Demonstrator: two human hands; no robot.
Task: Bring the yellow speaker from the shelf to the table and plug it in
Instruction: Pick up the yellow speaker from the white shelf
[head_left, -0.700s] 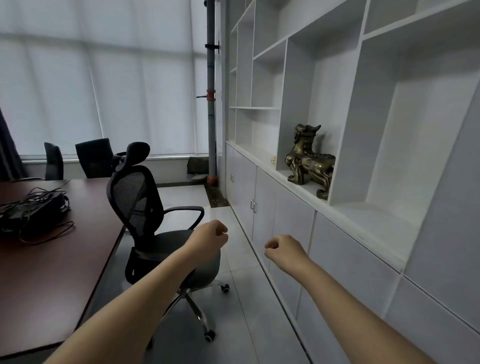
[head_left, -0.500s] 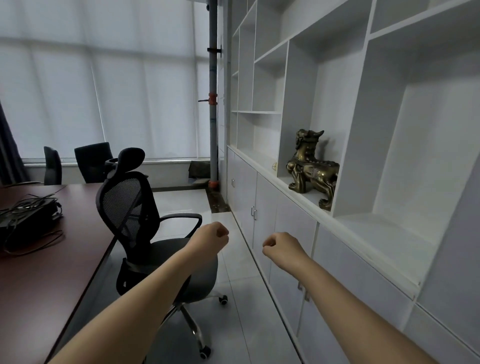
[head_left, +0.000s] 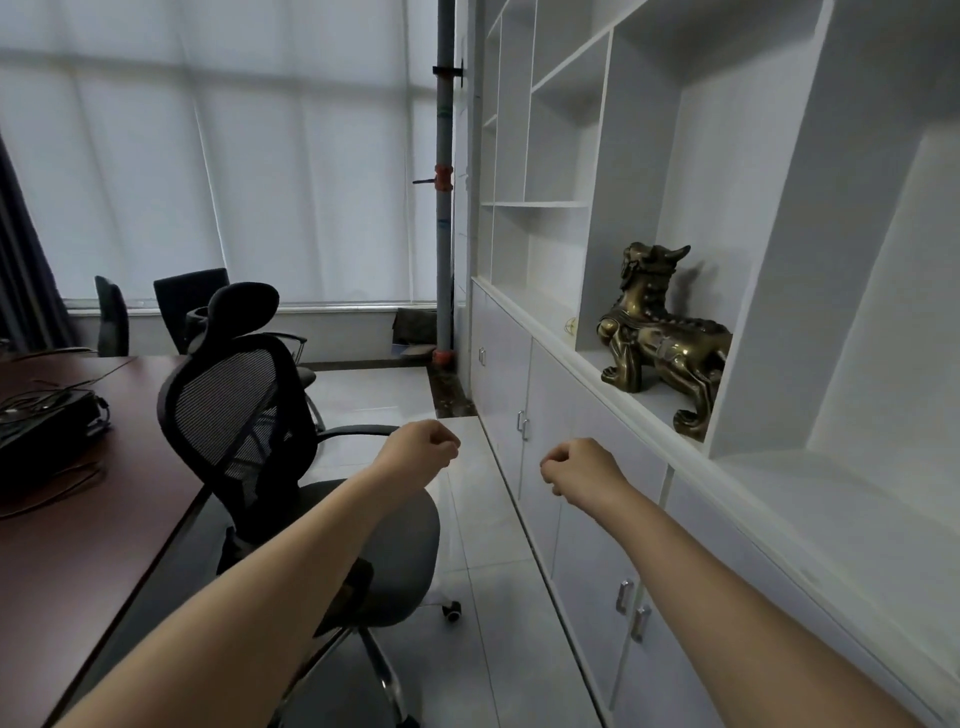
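Drawn nearer along shelf (head_left: 753, 467), right of frame, than half a second back, with brass statue (head_left: 660, 338) now larger; at centre, left hand (head_left: 423, 449) and right hand (head_left: 579, 467), fingers curled tight, holding nothing; no yellow speaker plainly in view; fetching not begun.

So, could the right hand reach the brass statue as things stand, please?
Probably yes: the right hand is empty, and the statue stands near the front of an open shelf, with nothing between them.

Table (head_left: 130, 499) cropped left, statue (head_left: 660, 338) rear hidden
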